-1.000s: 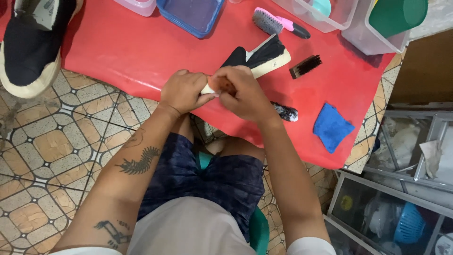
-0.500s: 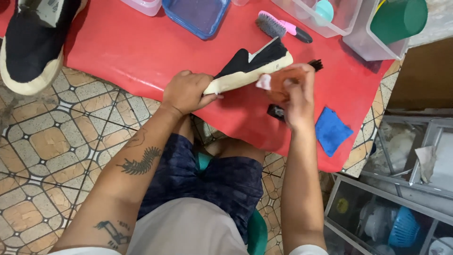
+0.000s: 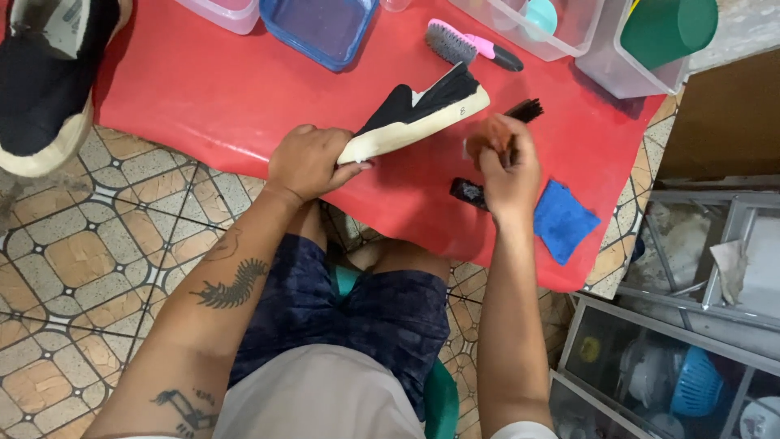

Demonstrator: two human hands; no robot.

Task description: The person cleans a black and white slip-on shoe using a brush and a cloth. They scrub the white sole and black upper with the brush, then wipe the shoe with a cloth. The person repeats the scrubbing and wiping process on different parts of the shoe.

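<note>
Over a tiled floor [image 3: 97, 268], the red worktop [image 3: 227, 89] carries tubs, a brush [image 3: 467, 42] and a blue cloth [image 3: 563, 219]; left hand [image 3: 309, 162] grips a black shoe [image 3: 418, 110], right hand [image 3: 508, 162] pinches something small.

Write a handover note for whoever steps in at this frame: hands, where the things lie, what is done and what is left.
Left hand grips the toe of the black slip-on shoe, held sideways over the red table.
Right hand is off the shoe, pinching something small I cannot make out.
Pink-handled brush, black brush and blue cloth lie on the table.
The pale sole looks clean near the toe; I cannot tell about the rest.
</note>
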